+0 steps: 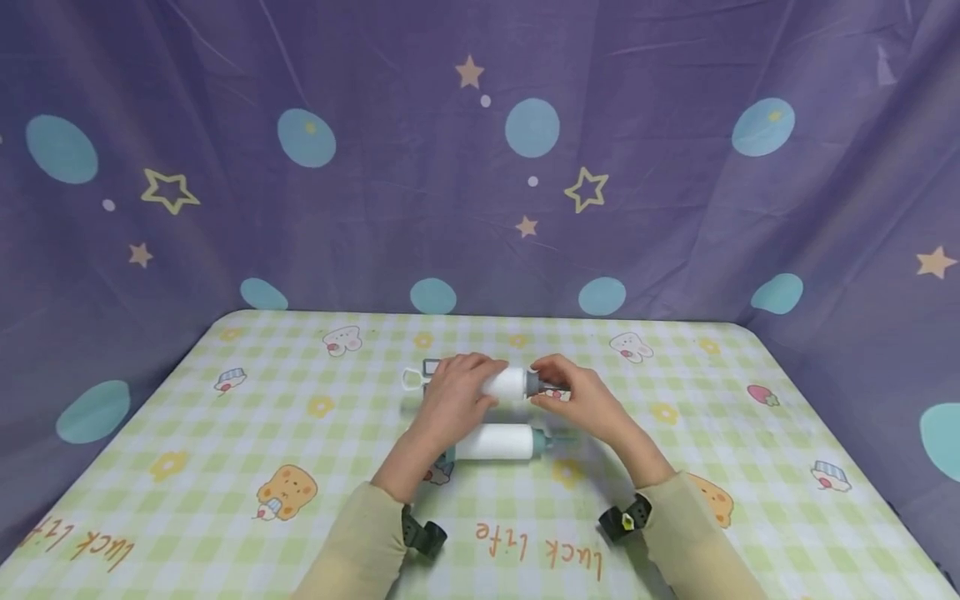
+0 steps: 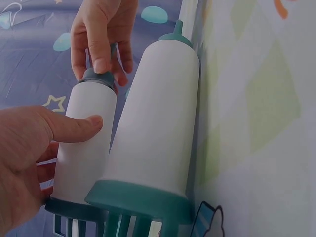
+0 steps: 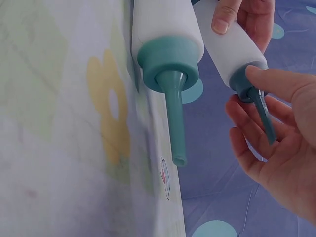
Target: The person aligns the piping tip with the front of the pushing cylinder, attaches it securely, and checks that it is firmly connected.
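Above the table, my left hand (image 1: 452, 402) grips the white barrel (image 1: 510, 382) of a syringe-like tube with a dark grey-green cap and a thin nozzle. A pale loop handle (image 1: 412, 379) sticks out from its far left end. The thumb and fingers of my right hand (image 1: 588, 403) pinch the tube's cap (image 3: 241, 81), and the nozzle (image 3: 262, 114) points into the palm. Nearer to me lies a second syringe-like tube (image 1: 495, 442), white with a teal cap (image 3: 170, 59) and nozzle. Its left end is partly hidden by my left wrist; neither hand holds it.
A green-and-white checked cloth (image 1: 360, 467) with cartoon prints covers the table. Behind it hangs a purple curtain (image 1: 420, 183) with stars and blue ovals. Black camera bands (image 1: 423, 537) sit on both wrists.
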Available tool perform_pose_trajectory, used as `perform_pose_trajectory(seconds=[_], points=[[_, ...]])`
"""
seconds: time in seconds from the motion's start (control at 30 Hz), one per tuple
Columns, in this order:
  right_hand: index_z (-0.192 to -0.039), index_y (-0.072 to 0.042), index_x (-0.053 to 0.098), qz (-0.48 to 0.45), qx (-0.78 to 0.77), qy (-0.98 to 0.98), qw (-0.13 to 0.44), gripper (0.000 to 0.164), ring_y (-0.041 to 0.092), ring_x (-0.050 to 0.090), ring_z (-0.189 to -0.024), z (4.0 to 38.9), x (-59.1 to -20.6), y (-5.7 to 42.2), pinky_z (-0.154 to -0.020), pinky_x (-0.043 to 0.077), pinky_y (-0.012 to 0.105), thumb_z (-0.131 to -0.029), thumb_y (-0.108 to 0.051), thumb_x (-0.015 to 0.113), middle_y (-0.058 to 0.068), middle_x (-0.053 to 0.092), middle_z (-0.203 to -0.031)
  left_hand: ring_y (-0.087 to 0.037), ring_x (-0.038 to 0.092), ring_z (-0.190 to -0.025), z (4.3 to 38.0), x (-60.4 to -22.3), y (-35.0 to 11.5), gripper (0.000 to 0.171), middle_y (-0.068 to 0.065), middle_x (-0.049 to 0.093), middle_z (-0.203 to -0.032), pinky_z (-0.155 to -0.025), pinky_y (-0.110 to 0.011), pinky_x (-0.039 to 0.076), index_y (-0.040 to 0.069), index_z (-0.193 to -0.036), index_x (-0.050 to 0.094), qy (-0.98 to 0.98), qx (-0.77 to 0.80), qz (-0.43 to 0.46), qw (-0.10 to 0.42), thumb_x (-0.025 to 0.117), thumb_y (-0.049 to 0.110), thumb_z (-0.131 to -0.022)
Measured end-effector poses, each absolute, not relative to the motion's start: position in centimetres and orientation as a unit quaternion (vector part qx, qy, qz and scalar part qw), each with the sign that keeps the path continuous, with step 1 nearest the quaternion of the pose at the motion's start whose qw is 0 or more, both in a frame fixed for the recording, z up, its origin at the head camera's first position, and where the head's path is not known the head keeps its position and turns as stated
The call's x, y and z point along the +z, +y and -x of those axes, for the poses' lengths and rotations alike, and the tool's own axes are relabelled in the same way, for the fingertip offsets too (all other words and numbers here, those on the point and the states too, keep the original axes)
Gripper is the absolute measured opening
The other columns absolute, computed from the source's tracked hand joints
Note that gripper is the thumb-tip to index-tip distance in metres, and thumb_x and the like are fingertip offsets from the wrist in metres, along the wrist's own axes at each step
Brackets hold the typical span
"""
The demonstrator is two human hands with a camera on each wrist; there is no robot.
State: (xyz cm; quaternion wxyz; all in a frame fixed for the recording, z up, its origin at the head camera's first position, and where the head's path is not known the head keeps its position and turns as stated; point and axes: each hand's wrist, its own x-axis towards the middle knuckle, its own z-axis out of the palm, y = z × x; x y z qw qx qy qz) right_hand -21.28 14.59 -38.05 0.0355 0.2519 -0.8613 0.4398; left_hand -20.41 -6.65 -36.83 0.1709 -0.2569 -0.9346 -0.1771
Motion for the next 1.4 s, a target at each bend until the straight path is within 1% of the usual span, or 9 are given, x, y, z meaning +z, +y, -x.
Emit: perform_pose_trajectory(seconds=[0.2,0.47,0.7,0.8,0.93,1.03,1.13,1.27,1.4], points=[[-0.114,-0.008,0.054,-0.239,0.451,-0.860,0.022,0.032,0.029,0.059,-0.105,21.0,-37.6,14.5,-0.084,0.049,0.044,-0.087,-0.022,0.062,0.011,0.064,-0.108,-0.022,0.054,-0.106,20.4,-36.8,-6.6,0.048,-0.001,0.061,-0.113,-0.094,-0.041,0.038,0.018,-0.121,0.059,-0.932,-0.180,0.261,0.178,0.074,0.018,-0.076],[-0.107,-0.016,0.058,-0.240,0.422,-0.874,0.021,0.029,0.016,0.063,-0.092,21.6,-38.4,14.9,-0.075,0.050,0.034,-0.092,-0.040,0.050,0.001,0.066,-0.099,-0.021,0.053,-0.107,20.4,-36.7,-6.6,0.048,-0.001,0.060,-0.114,-0.095,-0.041,0.037,0.019,-0.122,0.058,-0.930,-0.177,0.266,0.181,0.073,0.018,-0.076],[-0.094,-0.021,0.061,-0.223,0.411,-0.884,0.015,0.031,0.025,0.062,-0.079,21.8,-38.5,14.9,-0.064,0.045,0.032,-0.094,-0.045,0.041,0.007,0.066,-0.085,-0.022,0.053,-0.108,20.3,-36.7,-6.5,0.048,-0.001,0.060,-0.115,-0.095,-0.041,0.037,0.019,-0.123,0.057,-0.930,-0.174,0.268,0.179,0.072,0.018,-0.077],[-0.095,-0.020,0.061,-0.223,0.398,-0.890,0.010,0.034,0.024,0.062,-0.078,21.9,-38.7,15.0,-0.066,0.046,0.029,-0.095,-0.045,0.039,0.007,0.066,-0.084,-0.022,0.053,-0.108,20.3,-36.8,-6.5,0.048,-0.001,0.060,-0.115,-0.095,-0.042,0.037,0.019,-0.123,0.057,-0.932,-0.172,0.267,0.175,0.072,0.018,-0.077],[-0.106,-0.017,0.059,-0.224,0.397,-0.890,0.003,0.035,0.022,0.062,-0.081,21.9,-38.8,15.1,-0.070,0.047,0.031,-0.096,-0.042,0.037,0.005,0.066,-0.088,-0.022,0.053,-0.108,20.3,-36.9,-6.5,0.048,-0.001,0.059,-0.116,-0.096,-0.042,0.037,0.019,-0.123,0.057,-0.933,-0.169,0.266,0.174,0.072,0.019,-0.077],[-0.116,-0.015,0.055,-0.227,0.405,-0.885,0.013,0.036,0.021,0.062,-0.088,21.8,-38.6,15.1,-0.074,0.048,0.034,-0.096,-0.041,0.041,0.004,0.064,-0.097,-0.022,0.052,-0.109,20.4,-36.9,-6.6,0.049,-0.001,0.059,-0.116,-0.096,-0.042,0.037,0.019,-0.124,0.056,-0.934,-0.165,0.265,0.173,0.072,0.020,-0.078],[-0.121,-0.014,0.052,-0.234,0.416,-0.878,0.036,0.040,0.020,0.060,-0.095,21.7,-38.5,15.2,-0.078,0.049,0.038,-0.090,-0.039,0.053,0.003,0.061,-0.108,-0.022,0.052,-0.109,20.4,-36.9,-6.7,0.049,-0.001,0.059,-0.117,-0.096,-0.042,0.037,0.019,-0.124,0.056,-0.935,-0.168,0.261,0.174,0.072,0.020,-0.078],[-0.119,-0.013,0.053,-0.271,0.416,-0.865,0.081,0.045,0.018,0.058,-0.098,21.8,-38.4,15.2,-0.082,0.048,0.038,-0.081,-0.030,0.069,0.003,0.059,-0.114,-0.022,0.053,-0.109,20.4,-36.8,-6.9,0.049,-0.001,0.059,-0.116,-0.096,-0.042,0.037,0.019,-0.124,0.056,-0.934,-0.173,0.257,0.178,0.072,0.019,-0.078],[-0.115,-0.009,0.055,-0.316,0.400,-0.851,0.124,0.040,0.016,0.058,-0.097,22.0,-38.5,15.1,-0.084,0.048,0.035,-0.079,-0.018,0.071,0.001,0.059,-0.110,-0.022,0.053,-0.108,20.4,-36.8,-6.9,0.049,-0.001,0.059,-0.116,-0.095,-0.041,0.038,0.019,-0.123,0.057,-0.933,-0.173,0.259,0.182,0.072,0.019,-0.077]])
